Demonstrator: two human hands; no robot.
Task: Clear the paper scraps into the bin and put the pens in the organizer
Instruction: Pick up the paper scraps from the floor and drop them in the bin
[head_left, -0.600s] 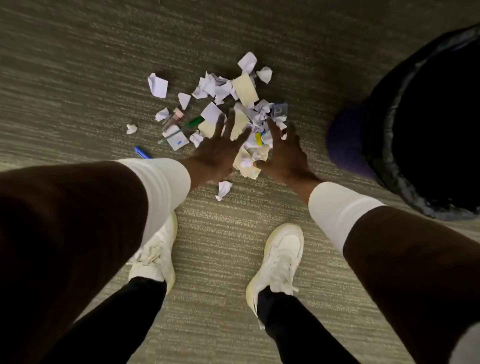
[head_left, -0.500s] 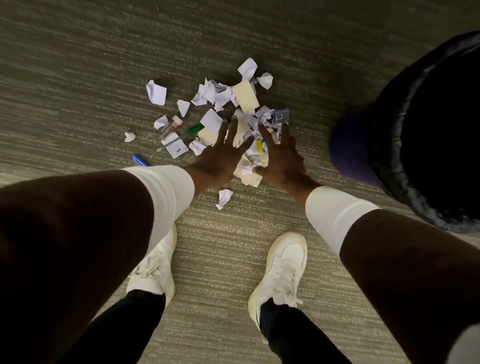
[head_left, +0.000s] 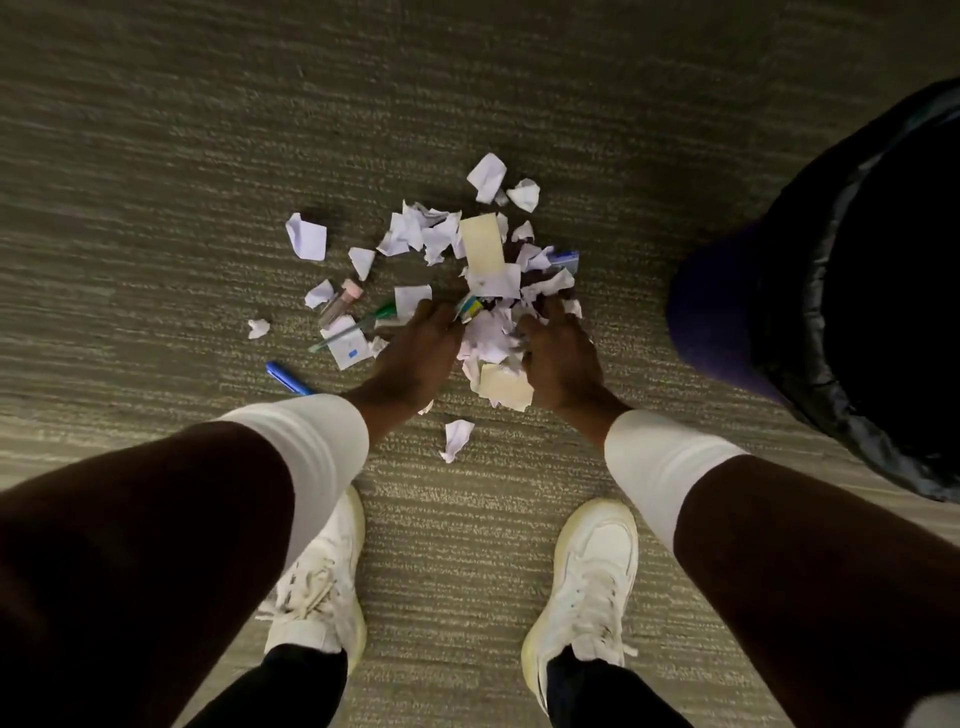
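Note:
A heap of white and cream paper scraps (head_left: 485, 249) lies on the carpet in front of me. My left hand (head_left: 415, 351) and my right hand (head_left: 561, 358) press in from either side of its near part, fingers curled around a bunch of scraps (head_left: 491, 338) squeezed between them. A green pen (head_left: 363, 322) lies among scraps just left of my left hand. A blue pen (head_left: 285, 378) lies further left, partly hidden by my sleeve. A clear tube with a pink cap (head_left: 340, 301) rests near the green pen. The dark bin (head_left: 831, 291) stands at the right.
The bin has a black liner over a purple body. My two white shoes (head_left: 587, 582) stand just behind the heap. Stray scraps lie apart: one (head_left: 306, 236) at the far left, one (head_left: 457, 439) near my feet. No organizer is in view.
Both hands had flat, spread fingers over the heap; now the fingers have curled in and the hands have drawn closer, bunching scraps between them.

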